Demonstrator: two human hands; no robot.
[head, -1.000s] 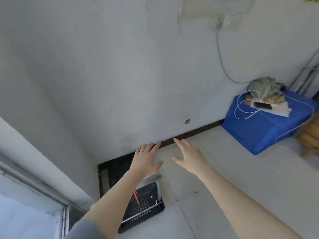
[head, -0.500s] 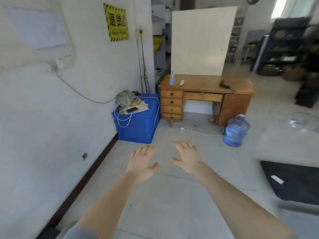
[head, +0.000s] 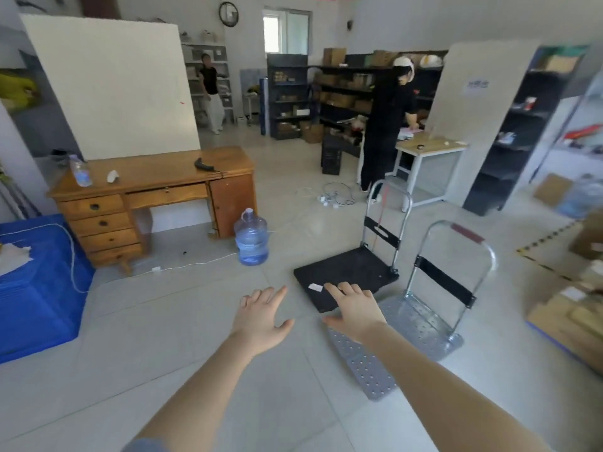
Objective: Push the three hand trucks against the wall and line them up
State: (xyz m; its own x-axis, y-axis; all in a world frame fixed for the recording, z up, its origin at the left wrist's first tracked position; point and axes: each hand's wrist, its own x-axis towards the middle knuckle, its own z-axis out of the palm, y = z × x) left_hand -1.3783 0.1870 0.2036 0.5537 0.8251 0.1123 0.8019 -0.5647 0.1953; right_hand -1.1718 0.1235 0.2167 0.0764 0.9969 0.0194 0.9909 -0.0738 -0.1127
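Note:
Two hand trucks stand on the tiled floor right of centre. The farther one has a black deck point(head: 346, 272) and an upright chrome handle. The nearer one has a perforated silver deck point(head: 411, 324) and a chrome handle with a red grip, upright at its right end. My left hand point(head: 262, 316) hangs in the air, fingers spread, holding nothing. My right hand point(head: 354, 308) is also spread and empty, in front of the near edges of both decks; I cannot tell if it touches them. The third hand truck is out of view.
A wooden desk point(head: 153, 197) and a water jug point(head: 251, 238) stand ahead to the left, a blue crate point(head: 36, 285) at far left. A white cable point(head: 195, 264) crosses the floor. Cardboard boxes point(head: 567, 318) sit right. A person in black point(head: 386, 125) stands at a table; another person point(head: 210, 93) stands further back.
My view has swung right, away from the wall and the black hand truck parked there, past the desk, into the room. Two other hand trucks came into view. Both hands stay spread and empty.

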